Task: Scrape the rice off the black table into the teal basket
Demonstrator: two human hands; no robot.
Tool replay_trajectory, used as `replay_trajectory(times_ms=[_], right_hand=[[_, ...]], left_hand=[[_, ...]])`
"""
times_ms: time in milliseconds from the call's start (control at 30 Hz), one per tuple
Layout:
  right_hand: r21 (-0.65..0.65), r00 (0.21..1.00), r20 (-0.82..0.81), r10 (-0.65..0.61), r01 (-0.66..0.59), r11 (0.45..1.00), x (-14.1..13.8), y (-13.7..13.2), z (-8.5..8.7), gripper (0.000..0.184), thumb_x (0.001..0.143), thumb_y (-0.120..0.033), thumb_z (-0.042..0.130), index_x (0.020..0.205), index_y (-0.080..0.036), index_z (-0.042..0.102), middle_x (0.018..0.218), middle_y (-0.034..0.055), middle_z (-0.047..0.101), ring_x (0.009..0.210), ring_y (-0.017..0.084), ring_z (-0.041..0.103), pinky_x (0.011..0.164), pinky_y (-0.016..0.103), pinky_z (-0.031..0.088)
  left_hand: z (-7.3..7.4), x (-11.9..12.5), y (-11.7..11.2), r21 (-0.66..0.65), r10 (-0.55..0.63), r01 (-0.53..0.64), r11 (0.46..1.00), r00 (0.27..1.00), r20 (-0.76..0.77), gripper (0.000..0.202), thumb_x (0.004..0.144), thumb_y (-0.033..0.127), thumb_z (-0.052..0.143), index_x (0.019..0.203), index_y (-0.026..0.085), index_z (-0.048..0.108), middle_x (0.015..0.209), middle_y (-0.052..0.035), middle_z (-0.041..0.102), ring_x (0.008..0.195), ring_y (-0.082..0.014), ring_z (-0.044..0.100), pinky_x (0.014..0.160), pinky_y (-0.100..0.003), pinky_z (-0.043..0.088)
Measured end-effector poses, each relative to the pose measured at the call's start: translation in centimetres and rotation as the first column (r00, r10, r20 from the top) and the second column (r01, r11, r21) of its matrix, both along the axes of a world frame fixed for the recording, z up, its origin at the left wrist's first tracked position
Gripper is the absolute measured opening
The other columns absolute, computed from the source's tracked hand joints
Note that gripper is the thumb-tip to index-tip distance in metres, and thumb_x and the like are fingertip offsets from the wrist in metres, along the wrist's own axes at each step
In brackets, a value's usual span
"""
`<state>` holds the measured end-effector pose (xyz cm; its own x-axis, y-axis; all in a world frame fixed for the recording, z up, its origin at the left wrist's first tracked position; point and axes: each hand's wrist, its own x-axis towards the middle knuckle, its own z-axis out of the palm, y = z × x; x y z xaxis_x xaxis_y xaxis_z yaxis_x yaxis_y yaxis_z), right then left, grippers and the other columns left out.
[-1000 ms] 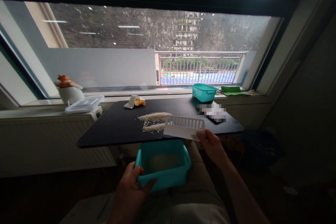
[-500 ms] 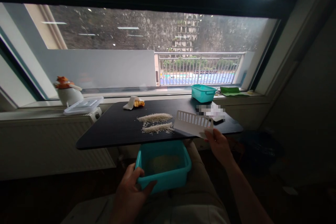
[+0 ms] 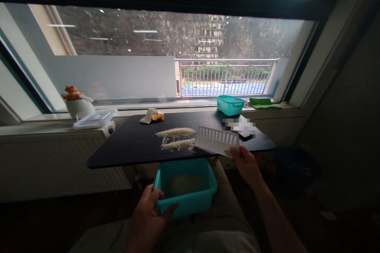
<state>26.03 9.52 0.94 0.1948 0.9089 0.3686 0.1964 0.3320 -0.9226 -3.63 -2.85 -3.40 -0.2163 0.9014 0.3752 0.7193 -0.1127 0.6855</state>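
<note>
My left hand grips the near left corner of a turquoise plastic basin, thumb along its front wall. The basin sits just below the table's near edge, over my lap, with a pale layer of grains dimly visible inside. My right hand pinches the right end of a flat white slotted plastic plate. This plate is tilted, its left end beside the rice on the dark table. The rice lies in two long ridges with loose grains scattered around them.
A crumpled cloth with something orange-yellow lies at the table's far left. A second turquoise basin stands at the far right, near a blurred flat item. On the left ledge are a clear plastic lid and a white pot.
My right hand has shifted the slotted plate slightly left, closer against the right end of the rice. The left hand and basin look almost unmoved.
</note>
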Motion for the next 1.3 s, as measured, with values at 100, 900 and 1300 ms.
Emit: replay_trajectory(times_ms=[100,900,1300], right_hand=[[-0.011,0.999,-0.005,0.033,-0.033,0.999,0.1,-0.2,-0.1,0.054,0.073,-0.067,0.067,0.095,-0.017,0.071,0.083,0.0073,0.074,0.074,0.025,0.067,0.068,0.039,0.059],[-0.007,0.998,-0.033,0.059,-0.060,0.998,-0.4,0.6,0.2,0.050,0.075,-0.064,0.067,0.097,-0.019,0.071,0.087,0.0068,0.076,0.080,0.025,0.069,0.067,0.036,0.059],[-0.011,0.996,-0.019,0.082,-0.082,0.997,-0.3,1.1,-0.3,0.052,0.076,-0.064,0.067,0.099,-0.018,0.071,0.087,0.0069,0.075,0.080,0.025,0.068,0.067,0.036,0.059]], left_hand=[[0.0,0.0,-0.1,-0.004,-0.001,0.001,1.000,1.000,-0.006,0.030,0.070,0.045,0.074,0.069,0.022,0.055,0.091,0.0011,0.060,0.072,-0.0158,0.062,0.062,-0.024,0.051],[-0.2,0.0,-0.1,-0.020,-0.009,0.009,1.000,1.000,0.009,0.029,0.072,0.044,0.074,0.071,0.023,0.054,0.092,0.0011,0.056,0.073,-0.0158,0.061,0.062,-0.025,0.050],[-0.2,-0.2,0.0,-0.021,0.003,-0.003,1.000,1.000,0.011,0.030,0.072,0.045,0.074,0.071,0.023,0.055,0.094,0.0006,0.056,0.079,-0.0175,0.061,0.066,-0.026,0.050]])
